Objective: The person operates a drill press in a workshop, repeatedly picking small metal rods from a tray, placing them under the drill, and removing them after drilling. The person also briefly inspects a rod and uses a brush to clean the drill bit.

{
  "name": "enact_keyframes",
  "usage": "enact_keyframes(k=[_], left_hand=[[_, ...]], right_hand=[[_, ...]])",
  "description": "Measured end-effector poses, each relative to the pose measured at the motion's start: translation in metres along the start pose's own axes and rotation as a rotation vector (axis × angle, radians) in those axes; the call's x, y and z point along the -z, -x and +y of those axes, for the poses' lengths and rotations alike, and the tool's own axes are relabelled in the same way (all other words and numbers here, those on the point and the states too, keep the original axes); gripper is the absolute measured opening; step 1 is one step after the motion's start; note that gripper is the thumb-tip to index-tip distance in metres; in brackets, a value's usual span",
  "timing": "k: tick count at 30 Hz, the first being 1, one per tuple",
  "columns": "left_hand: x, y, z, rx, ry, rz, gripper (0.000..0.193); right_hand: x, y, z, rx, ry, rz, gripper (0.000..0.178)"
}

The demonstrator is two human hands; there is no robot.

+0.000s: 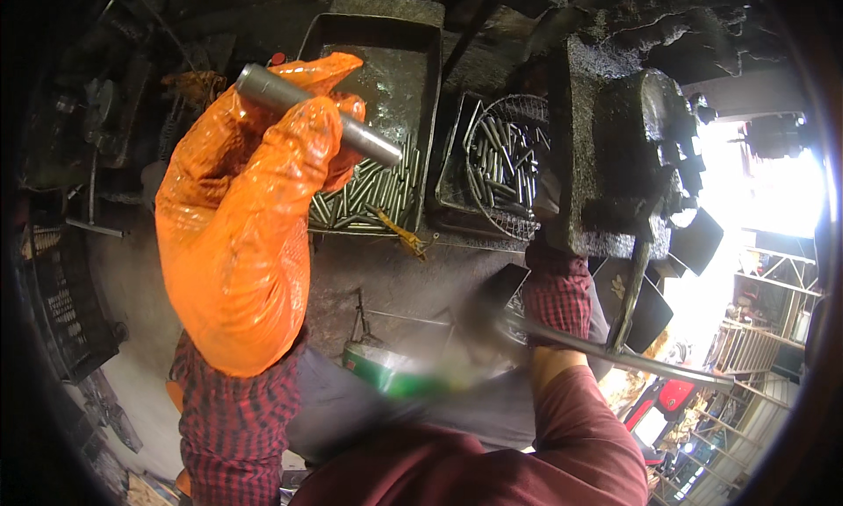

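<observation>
My left hand [255,216], in a slick orange rubber glove, is closed around a smooth grey metal rod [307,115]. The rod slants down to the right, with both ends sticking out past the fingers. Behind the glove is a metal tray [430,111] with many short metal pins [386,190] heaped in its near part. My right forearm [562,365] reaches up beside the machine, with a checked cuff [558,295] near the wrist. The right hand is in dark shadow near a round wire basket [474,172] of similar pins [505,159]; its fingers cannot be made out.
A dark, grimy machine [615,155] stands on the right. Its long metal lever [650,365] crosses over my right forearm, blurred at the left end. A yellow-handled tool [399,234] lies at the tray's near edge. A green and white container [373,365] sits below; a black crate [66,304] is far left.
</observation>
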State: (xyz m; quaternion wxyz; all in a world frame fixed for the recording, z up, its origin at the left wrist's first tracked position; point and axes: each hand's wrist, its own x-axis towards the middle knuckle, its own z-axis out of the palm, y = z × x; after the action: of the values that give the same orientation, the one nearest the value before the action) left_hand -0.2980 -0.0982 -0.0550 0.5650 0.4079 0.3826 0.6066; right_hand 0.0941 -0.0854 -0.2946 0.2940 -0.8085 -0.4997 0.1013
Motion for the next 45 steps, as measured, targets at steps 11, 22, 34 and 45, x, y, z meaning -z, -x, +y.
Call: enact_keyframes(k=[11, 22, 34, 45], left_hand=[[-0.023, -0.005, -0.022, 0.038, -0.103, -0.033, 0.035], [-0.011, -0.022, -0.032, -0.021, 0.013, -0.159, 0.035], [-0.026, -0.03, -0.061, -0.028, 0.086, -0.155, 0.025], [-0.03, -0.02, -0.066, 0.0, 0.064, -0.096, 0.022]], right_hand=[[0.004, -0.011, 0.011, -0.051, -0.081, -0.045, 0.032], [0.064, 0.162, 0.05, -0.377, -0.112, -0.278, 0.031], [0.111, 0.323, -0.045, -1.203, -1.943, -0.69, 0.026], [0.113, 0.338, -0.051, -1.208, -2.162, -0.76, 0.027]])
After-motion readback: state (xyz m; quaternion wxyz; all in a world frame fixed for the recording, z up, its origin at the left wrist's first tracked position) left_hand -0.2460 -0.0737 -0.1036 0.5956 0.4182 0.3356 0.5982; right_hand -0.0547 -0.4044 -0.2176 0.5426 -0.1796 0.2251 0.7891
